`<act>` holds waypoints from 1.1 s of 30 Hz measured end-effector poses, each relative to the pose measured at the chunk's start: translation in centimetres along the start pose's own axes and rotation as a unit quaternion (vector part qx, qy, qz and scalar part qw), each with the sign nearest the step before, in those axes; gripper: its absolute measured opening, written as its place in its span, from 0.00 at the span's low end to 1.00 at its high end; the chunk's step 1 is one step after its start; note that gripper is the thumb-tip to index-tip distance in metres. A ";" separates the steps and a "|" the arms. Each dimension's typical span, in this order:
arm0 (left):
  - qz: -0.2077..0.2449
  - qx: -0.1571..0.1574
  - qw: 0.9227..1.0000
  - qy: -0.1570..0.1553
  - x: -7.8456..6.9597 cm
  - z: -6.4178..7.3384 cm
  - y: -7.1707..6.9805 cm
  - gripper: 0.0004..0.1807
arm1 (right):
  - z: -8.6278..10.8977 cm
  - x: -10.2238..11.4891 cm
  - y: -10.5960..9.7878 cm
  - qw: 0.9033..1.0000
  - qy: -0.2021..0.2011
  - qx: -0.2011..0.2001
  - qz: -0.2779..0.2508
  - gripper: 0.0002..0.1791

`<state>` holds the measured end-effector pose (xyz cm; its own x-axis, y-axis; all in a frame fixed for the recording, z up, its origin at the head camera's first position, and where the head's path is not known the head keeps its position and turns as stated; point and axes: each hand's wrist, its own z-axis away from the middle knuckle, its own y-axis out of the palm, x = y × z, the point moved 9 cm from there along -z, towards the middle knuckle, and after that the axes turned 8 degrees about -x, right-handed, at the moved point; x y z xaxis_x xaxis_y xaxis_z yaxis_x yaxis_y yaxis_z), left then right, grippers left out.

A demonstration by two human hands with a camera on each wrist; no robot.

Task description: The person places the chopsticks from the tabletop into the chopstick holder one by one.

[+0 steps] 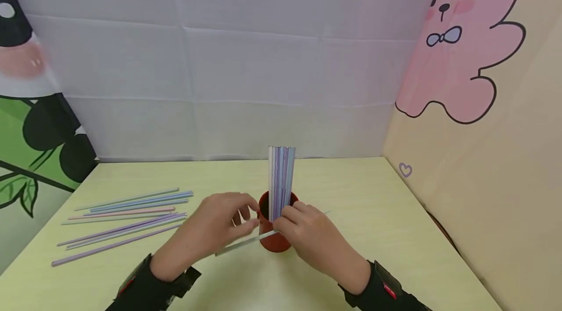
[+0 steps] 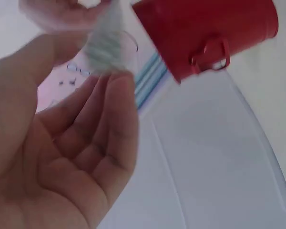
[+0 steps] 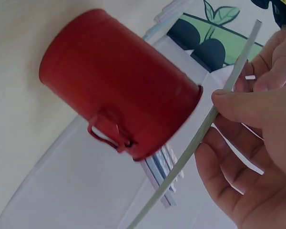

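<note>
The right hand [image 1: 309, 238] pinches a pale green stick [image 1: 241, 245] partway along, seemingly to leave both ends free for tilting, while the left hand [image 1: 221, 218], its fingers loosely bent, appears to grip nothing, though I cannot tell whether it touches the stick. The stick slants in front of the red mug [image 1: 276, 244], from the right fingers to below the left thumb; the mug stands upright on the desk [image 1: 373, 194], its wall presumably propping the standing bundle [image 1: 282, 179], and loose sticks [image 1: 141, 202] lie left of the left hand
</note>
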<state>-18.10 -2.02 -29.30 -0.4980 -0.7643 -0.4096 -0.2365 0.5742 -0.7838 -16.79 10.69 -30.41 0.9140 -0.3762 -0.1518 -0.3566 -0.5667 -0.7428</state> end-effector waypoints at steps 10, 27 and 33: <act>0.096 -0.131 0.980 -0.117 7.3 0.3 -2.1 0.15 | -1.6 -4.0 -3.9 0.984 0.084 -0.063 -0.147 0.13; 0.235 -0.022 0.956 -0.176 7.6 0.6 8.5 0.53 | -4.4 -8.3 -4.3 0.849 0.320 -0.157 -0.389 0.08; 0.258 -0.020 0.954 -0.150 6.7 0.2 9.4 0.52 | -3.6 -9.1 -1.5 0.833 0.359 -0.146 -0.395 0.09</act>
<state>-23.50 -1.83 -39.52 -0.2971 -0.4227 -0.8562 -0.0586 0.9030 -0.4255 -25.27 12.31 -25.53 0.5725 -0.0834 0.8156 0.1737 -0.9599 -0.2201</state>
